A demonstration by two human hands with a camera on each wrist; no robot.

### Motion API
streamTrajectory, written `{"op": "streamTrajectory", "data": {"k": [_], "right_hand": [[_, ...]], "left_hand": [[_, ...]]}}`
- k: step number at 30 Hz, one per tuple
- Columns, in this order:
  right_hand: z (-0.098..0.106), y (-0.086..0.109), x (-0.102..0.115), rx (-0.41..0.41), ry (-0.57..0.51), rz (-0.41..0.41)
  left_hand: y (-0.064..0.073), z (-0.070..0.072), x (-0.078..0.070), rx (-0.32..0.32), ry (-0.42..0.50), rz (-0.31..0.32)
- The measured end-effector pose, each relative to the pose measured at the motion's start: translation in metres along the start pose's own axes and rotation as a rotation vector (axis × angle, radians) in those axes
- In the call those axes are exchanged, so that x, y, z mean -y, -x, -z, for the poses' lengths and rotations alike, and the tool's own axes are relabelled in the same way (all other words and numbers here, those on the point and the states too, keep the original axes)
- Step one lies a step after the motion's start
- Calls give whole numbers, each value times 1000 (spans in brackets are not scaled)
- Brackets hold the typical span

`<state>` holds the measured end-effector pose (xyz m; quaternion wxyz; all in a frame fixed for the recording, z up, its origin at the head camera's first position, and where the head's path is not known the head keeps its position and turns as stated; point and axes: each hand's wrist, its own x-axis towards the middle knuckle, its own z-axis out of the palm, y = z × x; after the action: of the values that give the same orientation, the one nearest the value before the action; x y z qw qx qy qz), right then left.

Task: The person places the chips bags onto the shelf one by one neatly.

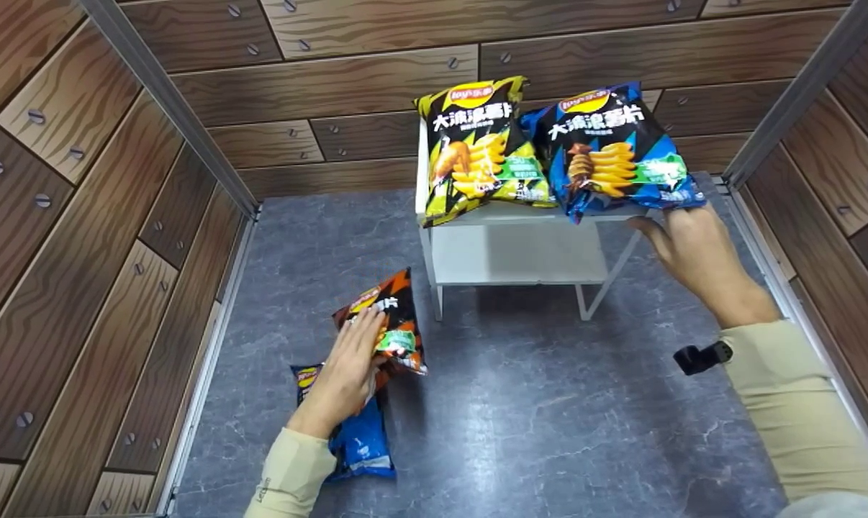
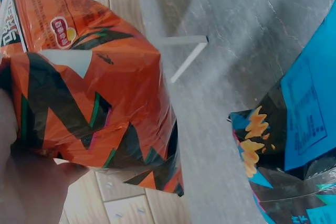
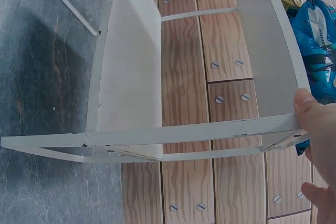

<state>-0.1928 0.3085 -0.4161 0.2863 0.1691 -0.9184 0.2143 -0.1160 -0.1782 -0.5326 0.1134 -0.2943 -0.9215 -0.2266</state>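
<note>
My left hand (image 1: 344,370) grips an orange and black bag of chips (image 1: 398,309), with its fingers across the printed front. In the left wrist view the back of this orange bag (image 2: 110,98) faces the camera, above the floor. Beneath the left hand, a blue bag of chips (image 1: 362,439) lies on the floor, partly hidden by the hand. My right hand (image 1: 700,248) holds the front right corner of a white shelf (image 1: 520,252), thumb on the frame. On the shelf's top lie a yellow bag of chips (image 1: 477,151) and a blue and black bag of chips (image 1: 614,151).
Wood-patterned panels (image 1: 333,86) enclose the space at the back and both sides, with grey metal posts (image 1: 182,115) at the corners. The floor (image 1: 520,417) is grey and marble-patterned. The white shelf stands against the back panel, with a lower board (image 3: 131,61).
</note>
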Motion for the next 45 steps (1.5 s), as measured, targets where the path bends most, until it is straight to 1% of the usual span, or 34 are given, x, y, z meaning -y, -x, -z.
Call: {"op": "streamTrajectory", "data": {"k": [4,9,14,17,22,28,34,40,45], "right_hand": [[0,0,0,0,-4,-1],[0,0,0,-1,-6,-2],[0,0,0,1,-3,1],[0,0,0,-2,-2,2],[1,1,1,7,-1,-3],[1,1,0,22,-6,-17],[0,1,0,19,-10,-16],[0,0,0,-1,-10,-8],[0,-1,0,5,-12,-6]], "left_hand": [[-2,1,-7,25,11,-24],[-9,2,-15,34,-31,-63],[-12,7,-21,70,-76,-54],[-10,11,-24,83,-99,-53],[-7,16,-27,88,-124,-77],[-6,22,-33,115,-130,-69],[-3,28,-35,116,-163,-81],[0,34,-38,147,-158,-57],[1,37,-41,157,-166,-46]]}}
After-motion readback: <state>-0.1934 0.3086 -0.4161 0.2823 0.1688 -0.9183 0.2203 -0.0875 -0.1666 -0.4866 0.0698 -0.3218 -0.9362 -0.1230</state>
